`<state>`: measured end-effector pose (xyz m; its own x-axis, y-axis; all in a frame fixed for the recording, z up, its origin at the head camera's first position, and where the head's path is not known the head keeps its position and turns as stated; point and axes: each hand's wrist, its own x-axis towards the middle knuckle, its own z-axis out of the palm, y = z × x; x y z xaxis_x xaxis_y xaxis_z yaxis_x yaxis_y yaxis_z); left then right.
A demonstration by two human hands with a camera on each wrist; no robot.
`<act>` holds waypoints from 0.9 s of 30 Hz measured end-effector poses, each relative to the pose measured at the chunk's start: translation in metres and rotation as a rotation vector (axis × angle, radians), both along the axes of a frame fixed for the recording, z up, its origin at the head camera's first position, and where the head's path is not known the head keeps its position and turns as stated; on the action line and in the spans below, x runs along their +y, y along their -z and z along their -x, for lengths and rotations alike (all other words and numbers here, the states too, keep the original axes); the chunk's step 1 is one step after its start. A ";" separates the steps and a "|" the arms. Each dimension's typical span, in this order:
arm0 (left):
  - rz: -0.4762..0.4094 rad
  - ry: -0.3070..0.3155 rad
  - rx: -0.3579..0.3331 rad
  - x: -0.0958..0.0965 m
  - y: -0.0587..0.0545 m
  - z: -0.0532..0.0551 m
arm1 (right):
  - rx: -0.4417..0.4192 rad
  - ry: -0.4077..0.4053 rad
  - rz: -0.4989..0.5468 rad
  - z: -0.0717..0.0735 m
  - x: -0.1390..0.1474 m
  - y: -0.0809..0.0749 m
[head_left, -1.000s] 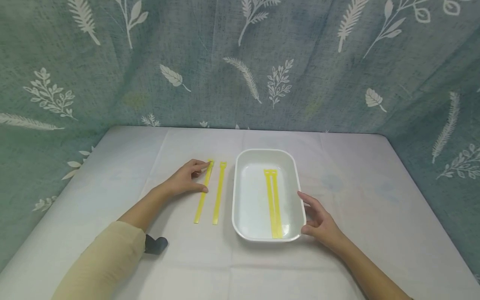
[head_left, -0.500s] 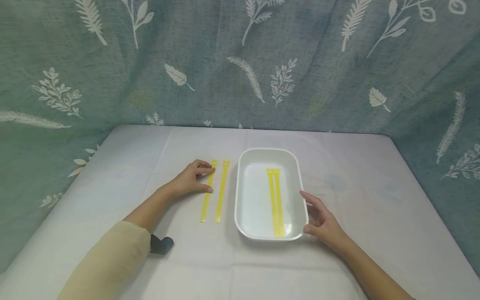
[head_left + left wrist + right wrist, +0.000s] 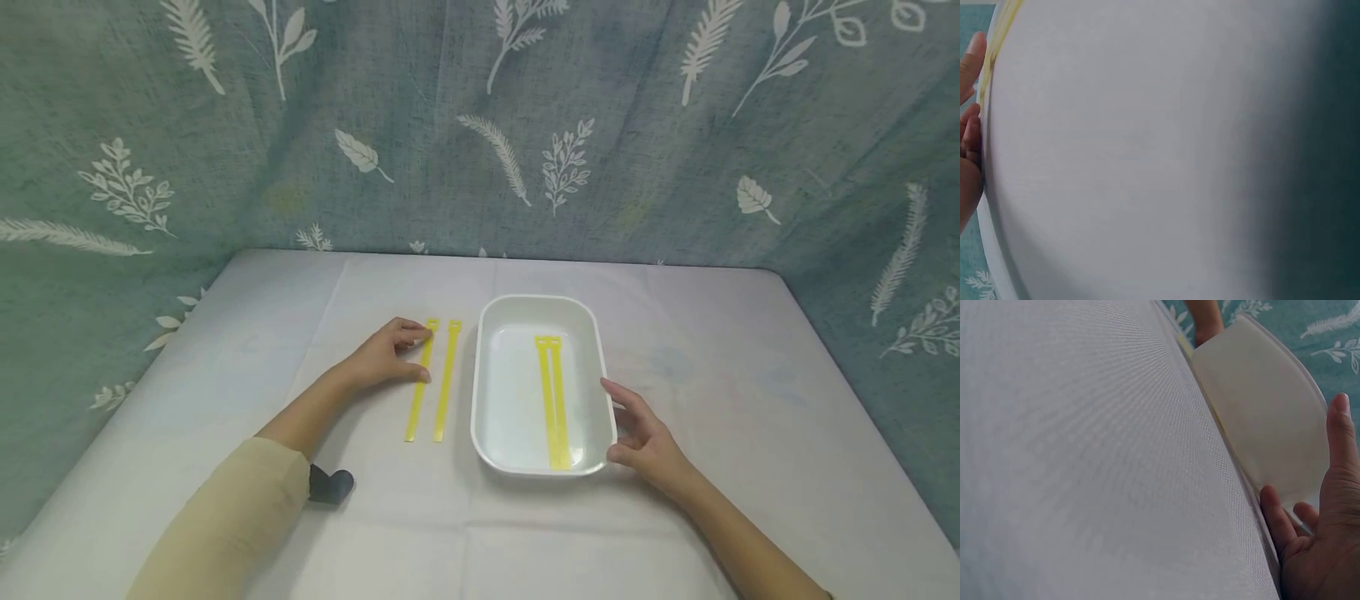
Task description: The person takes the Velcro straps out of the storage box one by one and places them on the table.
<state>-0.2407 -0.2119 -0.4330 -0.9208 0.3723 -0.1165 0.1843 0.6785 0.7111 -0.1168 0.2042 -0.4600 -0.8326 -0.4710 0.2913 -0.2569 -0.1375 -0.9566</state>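
Observation:
Two yellow cable ties, flat straps with a slotted head, lie side by side on the white tabletop. The left hand point(image 3: 390, 354) touches the left cable tie point(image 3: 415, 408), fingertips near its head and thumb lower down, spread apart. The right cable tie point(image 3: 447, 383) lies untouched beside it. A white tray point(image 3: 498, 471) stands to the right, with two more yellow cable ties point(image 3: 553, 408) lying close together inside. Against the tray's right wall rests the right hand point(image 3: 648, 442), thumb and fingers spread. The right wrist view shows this hand point(image 3: 1325, 531) beside the tray's side point(image 3: 1266, 412).
A white cloth point(image 3: 540, 550) covers the table. Behind it hangs a blue-green curtain point(image 3: 420, 192) with white leaf prints. A dark rounded piece point(image 3: 333, 486) shows beside the left sleeve point(image 3: 232, 508).
The left cable tie has turned slightly and lies closer to parallel with its neighbour, the left hand moving with it. The head view has shifted a little. The right hand stays at the tray.

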 end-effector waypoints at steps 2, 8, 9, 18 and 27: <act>0.002 -0.019 -0.014 0.001 -0.002 0.001 | 0.000 -0.004 0.004 0.000 0.000 0.000; -0.037 -0.026 -0.005 0.006 -0.011 0.004 | 0.004 -0.021 0.015 0.001 -0.001 -0.002; -0.056 -0.019 -0.004 0.007 -0.013 0.004 | 0.006 -0.023 0.017 0.001 -0.001 -0.002; -0.155 0.047 -0.061 0.022 -0.034 0.013 | -0.010 0.006 -0.011 0.000 -0.001 -0.002; -0.237 0.070 -0.097 0.049 -0.062 0.029 | -0.014 0.018 -0.016 -0.001 0.000 -0.001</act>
